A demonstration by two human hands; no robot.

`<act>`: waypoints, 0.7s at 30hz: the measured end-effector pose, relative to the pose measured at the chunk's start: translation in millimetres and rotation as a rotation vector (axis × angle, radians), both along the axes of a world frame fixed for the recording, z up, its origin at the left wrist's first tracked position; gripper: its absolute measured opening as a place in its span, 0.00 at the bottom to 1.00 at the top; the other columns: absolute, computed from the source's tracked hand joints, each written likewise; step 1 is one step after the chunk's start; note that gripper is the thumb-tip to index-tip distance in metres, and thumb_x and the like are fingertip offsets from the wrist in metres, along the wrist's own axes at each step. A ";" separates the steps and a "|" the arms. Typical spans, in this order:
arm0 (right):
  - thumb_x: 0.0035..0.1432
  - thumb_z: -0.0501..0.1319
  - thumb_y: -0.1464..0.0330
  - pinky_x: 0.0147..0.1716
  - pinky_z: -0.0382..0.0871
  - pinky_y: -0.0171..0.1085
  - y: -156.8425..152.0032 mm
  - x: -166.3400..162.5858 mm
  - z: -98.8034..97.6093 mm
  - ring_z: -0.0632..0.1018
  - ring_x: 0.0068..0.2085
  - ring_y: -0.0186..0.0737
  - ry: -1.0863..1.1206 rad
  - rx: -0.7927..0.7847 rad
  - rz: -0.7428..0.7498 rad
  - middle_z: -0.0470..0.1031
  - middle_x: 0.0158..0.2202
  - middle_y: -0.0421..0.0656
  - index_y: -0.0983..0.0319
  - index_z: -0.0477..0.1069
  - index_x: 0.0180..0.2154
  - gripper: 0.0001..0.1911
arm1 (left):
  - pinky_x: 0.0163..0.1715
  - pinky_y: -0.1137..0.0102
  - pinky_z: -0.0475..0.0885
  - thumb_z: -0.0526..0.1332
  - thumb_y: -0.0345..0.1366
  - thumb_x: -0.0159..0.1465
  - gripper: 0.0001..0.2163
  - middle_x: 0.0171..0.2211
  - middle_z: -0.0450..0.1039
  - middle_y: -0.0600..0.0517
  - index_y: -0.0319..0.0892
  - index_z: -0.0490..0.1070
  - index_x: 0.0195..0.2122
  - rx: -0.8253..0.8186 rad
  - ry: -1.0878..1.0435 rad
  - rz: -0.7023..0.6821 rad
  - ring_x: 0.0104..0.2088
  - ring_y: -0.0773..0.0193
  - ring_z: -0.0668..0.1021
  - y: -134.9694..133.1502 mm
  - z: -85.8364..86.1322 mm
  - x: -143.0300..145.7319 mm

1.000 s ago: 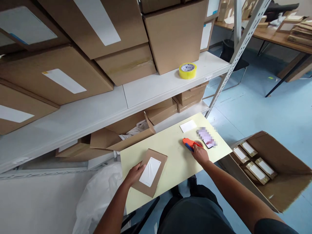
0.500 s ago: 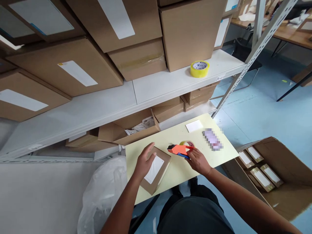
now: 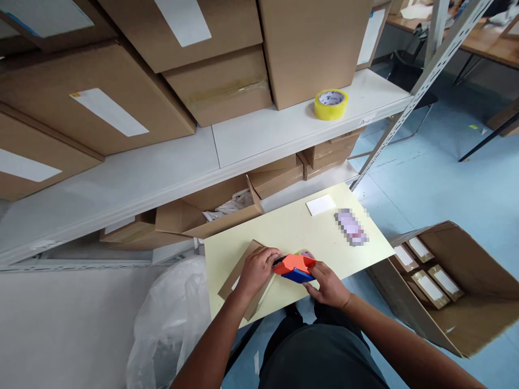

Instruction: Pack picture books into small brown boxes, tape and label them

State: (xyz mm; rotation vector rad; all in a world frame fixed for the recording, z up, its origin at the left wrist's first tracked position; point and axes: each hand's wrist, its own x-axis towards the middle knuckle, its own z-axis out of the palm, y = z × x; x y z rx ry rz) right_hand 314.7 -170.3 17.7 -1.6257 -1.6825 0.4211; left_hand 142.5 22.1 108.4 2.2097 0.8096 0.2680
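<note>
A flat brown cardboard parcel (image 3: 237, 270) with a white label lies on the pale yellow table (image 3: 292, 227). My left hand (image 3: 257, 268) rests on top of it, fingers curled over its right edge. My right hand (image 3: 328, 283) grips the blue handle of an orange tape dispenser (image 3: 295, 265), whose nose touches the parcel next to my left fingers.
A white card (image 3: 321, 205) and a blurred phone-sized object (image 3: 351, 227) lie at the table's far right. A yellow tape roll (image 3: 331, 104) sits on the white shelf (image 3: 170, 173) among large cartons. An open box (image 3: 441, 286) of small parcels stands on the floor at right; a plastic bag (image 3: 166, 324) at left.
My right hand lifted the tape dispenser and carried it left to the parcel. My left hand slid from the parcel's left corner onto its top, near the dispenser.
</note>
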 end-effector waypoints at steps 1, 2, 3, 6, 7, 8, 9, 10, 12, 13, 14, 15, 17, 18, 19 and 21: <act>0.65 0.58 0.63 0.46 0.76 0.49 -4.2 -0.6 -3.1 0.77 0.45 0.51 0.020 -0.028 -0.017 0.77 0.43 0.52 0.59 0.69 0.53 0.16 | 0.45 0.67 0.75 0.54 0.38 0.70 0.13 0.39 0.83 0.51 0.46 0.79 0.39 0.006 0.014 0.034 0.42 0.60 0.81 -0.2 -1.7 -0.4; 0.64 0.59 0.63 0.45 0.76 0.47 -8.4 -0.5 -6.1 0.77 0.44 0.50 0.037 -0.060 -0.035 0.77 0.42 0.52 0.59 0.69 0.53 0.16 | 0.46 0.67 0.75 0.54 0.38 0.70 0.13 0.40 0.83 0.50 0.46 0.79 0.39 0.010 0.028 0.081 0.42 0.60 0.81 1.0 -2.7 -0.9; 0.63 0.59 0.63 0.44 0.76 0.47 -12.6 0.1 -9.1 0.77 0.43 0.50 0.051 -0.094 -0.055 0.77 0.42 0.51 0.60 0.70 0.52 0.17 | 0.46 0.67 0.75 0.54 0.39 0.69 0.13 0.40 0.83 0.50 0.46 0.79 0.40 0.009 0.046 0.132 0.43 0.60 0.81 3.8 -3.2 -1.4; 0.61 0.60 0.61 0.44 0.75 0.46 -22.6 0.9 -16.2 0.77 0.43 0.50 0.107 -0.202 -0.109 0.78 0.43 0.52 0.61 0.71 0.54 0.22 | 0.46 0.69 0.74 0.56 0.38 0.67 0.12 0.41 0.83 0.52 0.46 0.80 0.40 -0.030 0.157 0.197 0.43 0.60 0.82 19.0 -2.7 0.0; 0.61 0.59 0.60 0.44 0.74 0.46 -24.4 0.0 -17.6 0.78 0.42 0.50 0.141 -0.247 -0.128 0.79 0.43 0.53 0.62 0.71 0.55 0.23 | 0.46 0.69 0.74 0.56 0.38 0.67 0.12 0.41 0.84 0.52 0.46 0.80 0.40 -0.041 0.208 0.183 0.42 0.60 0.82 24.9 -2.7 2.4; 0.62 0.58 0.58 0.43 0.74 0.45 -25.1 -1.6 -18.5 0.78 0.41 0.49 0.184 -0.299 -0.154 0.79 0.42 0.52 0.62 0.71 0.55 0.23 | 0.45 0.70 0.73 0.57 0.37 0.66 0.12 0.41 0.84 0.53 0.47 0.81 0.40 -0.041 0.260 0.160 0.41 0.61 0.82 30.4 -3.2 6.3; 0.63 0.58 0.56 0.41 0.73 0.43 -24.9 -3.6 -19.0 0.78 0.39 0.48 0.237 -0.355 -0.187 0.80 0.40 0.51 0.62 0.73 0.53 0.23 | 0.43 0.70 0.73 0.57 0.37 0.66 0.12 0.41 0.84 0.53 0.47 0.81 0.40 -0.023 0.313 0.144 0.41 0.60 0.82 35.4 -4.3 11.5; 0.64 0.57 0.54 0.39 0.72 0.41 -23.7 -5.6 -19.5 0.77 0.37 0.46 0.301 -0.409 -0.228 0.79 0.36 0.49 0.62 0.75 0.50 0.22 | 0.42 0.70 0.72 0.57 0.37 0.66 0.12 0.41 0.84 0.53 0.48 0.81 0.40 0.010 0.370 0.137 0.41 0.60 0.82 39.5 -6.2 18.2; 0.64 0.55 0.50 0.34 0.69 0.38 -19.5 -7.6 -21.2 0.76 0.32 0.42 0.447 -0.489 -0.329 0.77 0.31 0.44 0.62 0.76 0.42 0.23 | 0.39 0.70 0.70 0.58 0.38 0.66 0.12 0.41 0.84 0.52 0.49 0.82 0.39 0.093 0.499 0.121 0.41 0.59 0.82 45.2 -12.2 34.8; 0.63 0.55 0.49 0.31 0.67 0.36 -16.9 -7.1 -22.8 0.75 0.30 0.41 0.515 -0.511 -0.379 0.76 0.29 0.43 0.62 0.76 0.39 0.24 | 0.37 0.70 0.69 0.57 0.39 0.66 0.12 0.40 0.84 0.51 0.49 0.82 0.39 0.131 0.576 0.102 0.41 0.58 0.82 47.0 -16.3 44.1; 0.62 0.56 0.48 0.29 0.65 0.35 -14.4 -5.4 -24.9 0.73 0.29 0.39 0.576 -0.527 -0.424 0.74 0.27 0.41 0.62 0.76 0.35 0.24 | 0.36 0.70 0.69 0.57 0.38 0.66 0.12 0.40 0.84 0.49 0.49 0.82 0.38 0.162 0.657 0.074 0.40 0.57 0.82 48.2 -21.0 53.6; 0.61 0.56 0.47 0.27 0.63 0.35 -11.9 -2.6 -27.5 0.72 0.27 0.38 0.629 -0.542 -0.459 0.72 0.25 0.40 0.62 0.74 0.33 0.25 | 0.36 0.69 0.68 0.57 0.37 0.65 0.12 0.39 0.84 0.48 0.49 0.82 0.37 0.186 0.737 0.035 0.40 0.56 0.82 49.1 -26.1 63.0; 0.59 0.57 0.45 0.25 0.60 0.34 -7.3 5.4 -32.8 0.68 0.25 0.36 0.721 -0.585 -0.493 0.67 0.21 0.38 0.61 0.71 0.27 0.26 | 0.36 0.68 0.68 0.57 0.33 0.64 0.12 0.38 0.83 0.43 0.46 0.82 0.36 0.208 0.872 -0.044 0.40 0.54 0.82 50.2 -36.8 79.9; 0.58 0.57 0.44 0.24 0.59 0.34 -5.3 9.8 -35.0 0.67 0.24 0.35 0.767 -0.611 -0.499 0.65 0.20 0.37 0.61 0.69 0.25 0.27 | 0.36 0.67 0.68 0.57 0.32 0.63 0.12 0.37 0.83 0.41 0.44 0.82 0.35 0.209 0.918 -0.074 0.40 0.53 0.82 50.6 -42.0 86.9; 0.57 0.57 0.43 0.23 0.58 0.34 -3.5 14.1 -36.6 0.65 0.24 0.35 0.809 -0.634 -0.501 0.63 0.19 0.36 0.60 0.67 0.24 0.28 | 0.36 0.67 0.68 0.58 0.31 0.62 0.12 0.36 0.82 0.39 0.42 0.82 0.35 0.204 0.949 -0.094 0.40 0.52 0.82 50.9 -46.6 92.7; 0.56 0.58 0.42 0.23 0.57 0.34 -0.8 21.4 -37.2 0.64 0.23 0.34 0.862 -0.662 -0.510 0.61 0.19 0.36 0.60 0.65 0.22 0.28 | 0.37 0.67 0.69 0.58 0.30 0.61 0.11 0.36 0.82 0.37 0.39 0.82 0.35 0.192 0.971 -0.107 0.40 0.52 0.82 51.7 -53.2 100.1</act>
